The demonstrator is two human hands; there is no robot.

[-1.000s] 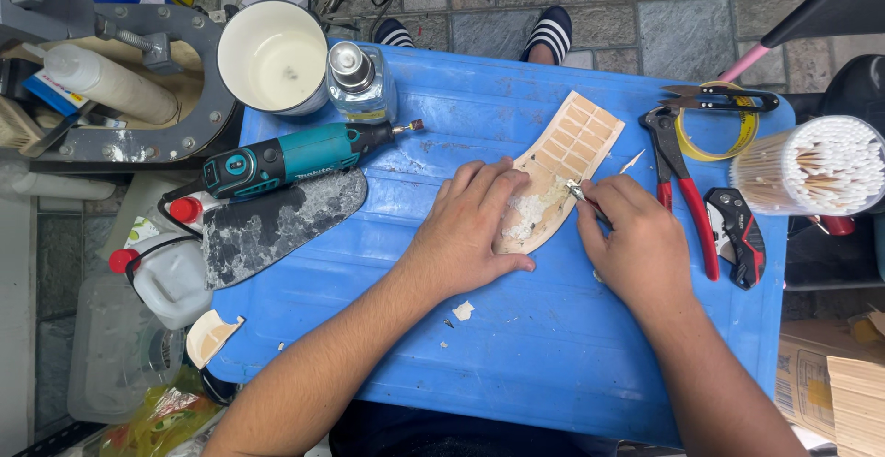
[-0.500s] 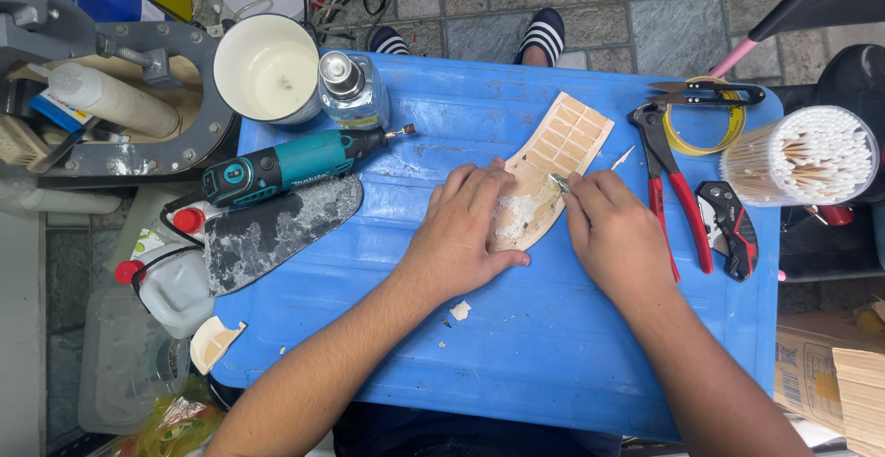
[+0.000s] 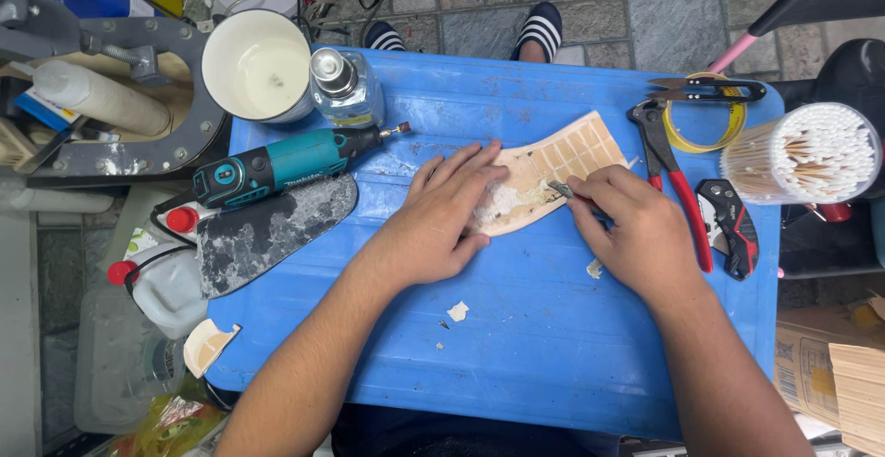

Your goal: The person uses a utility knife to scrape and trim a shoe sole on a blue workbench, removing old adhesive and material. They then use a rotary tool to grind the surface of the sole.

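Blue plastic table (image 3: 516, 365) over a grey stone-tile floor, that's your bench, and it's pretty scuffed with white smears near the middle. Your left hand (image 3: 441, 222) lies flat, fingers spread and pressed down on the near end of a curved tan piece (image 3: 553, 176) with a grid of scored squares on its far end; the piece lies about mid-table, slightly toward the far edge, with whitish paste or residue where your fingers cover it. Your right hand (image 3: 636, 231) is curled closed around a small metal-tipped tool (image 3: 560, 189), pinching it, with the tip touching the piece's edge just beside your left fingertips. I can't tell what kind of blade it is, too small.

A couple of pale chips (image 3: 457, 310) sit on the table near your wrists. On your left there's a teal rotary tool (image 3: 277, 164) lying next to a dirty dark spatula-shaped scraper (image 3: 267, 231), and beyond those a white cup (image 3: 256, 65) and a small clear bottle (image 3: 346, 83). On your right, red-handled pliers (image 3: 678, 189) lie just beside your right hand, then a black and red folding cutter (image 3: 728, 226), small black snips (image 3: 705, 90) on a yellow ring, and a round tub of cotton swabs (image 3: 802, 153) at the table's edge.
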